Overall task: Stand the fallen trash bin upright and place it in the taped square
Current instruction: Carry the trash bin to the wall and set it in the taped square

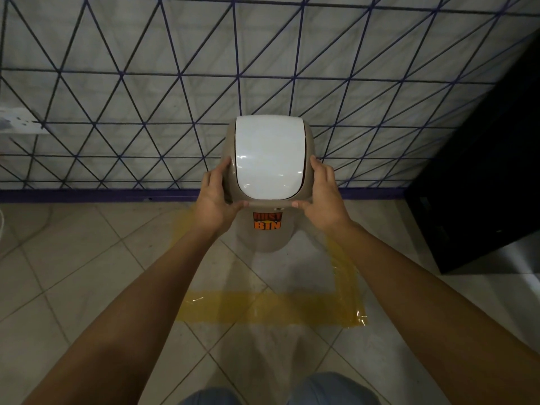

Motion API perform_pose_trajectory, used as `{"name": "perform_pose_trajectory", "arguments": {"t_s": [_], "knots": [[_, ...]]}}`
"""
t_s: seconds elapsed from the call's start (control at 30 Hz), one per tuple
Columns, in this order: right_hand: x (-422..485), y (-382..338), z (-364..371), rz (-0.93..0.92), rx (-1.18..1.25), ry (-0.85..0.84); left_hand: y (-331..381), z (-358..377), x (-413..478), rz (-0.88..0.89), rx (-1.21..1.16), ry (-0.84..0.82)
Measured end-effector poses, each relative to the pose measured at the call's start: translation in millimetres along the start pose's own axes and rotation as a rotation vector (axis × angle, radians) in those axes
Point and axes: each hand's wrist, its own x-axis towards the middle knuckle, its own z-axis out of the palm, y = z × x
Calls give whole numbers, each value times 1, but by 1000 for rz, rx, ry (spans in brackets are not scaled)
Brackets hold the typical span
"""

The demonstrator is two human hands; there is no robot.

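The trash bin stands upright on the floor, seen from above: a beige body with an orange "DUST BIN" sticker and a white swing lid. My left hand grips the left edge of the bin's top and my right hand grips the right edge. The yellow taped square lies on the tiles; its near strip and right strip show, and the bin's base sits inside it toward the wall side. The square's far side is hidden by the bin.
A wall with a dark triangular line pattern rises right behind the bin, with a purple skirting. A black cabinet stands at the right. My knees in blue jeans show at the bottom edge.
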Motion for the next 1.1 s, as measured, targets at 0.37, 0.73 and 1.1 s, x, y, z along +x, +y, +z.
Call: {"name": "perform_pose_trajectory", "arguments": {"t_s": [0.37,0.73,1.1], "knots": [[-2,-1,-4,52,165,29,3,-1,1,-238,-221,-104],[-2,0,-2,49,160,20,4,1,-2,-226,-247,-77],[-1,-7,1,-12,41,34,12,3,-5,-30,23,29]]}}
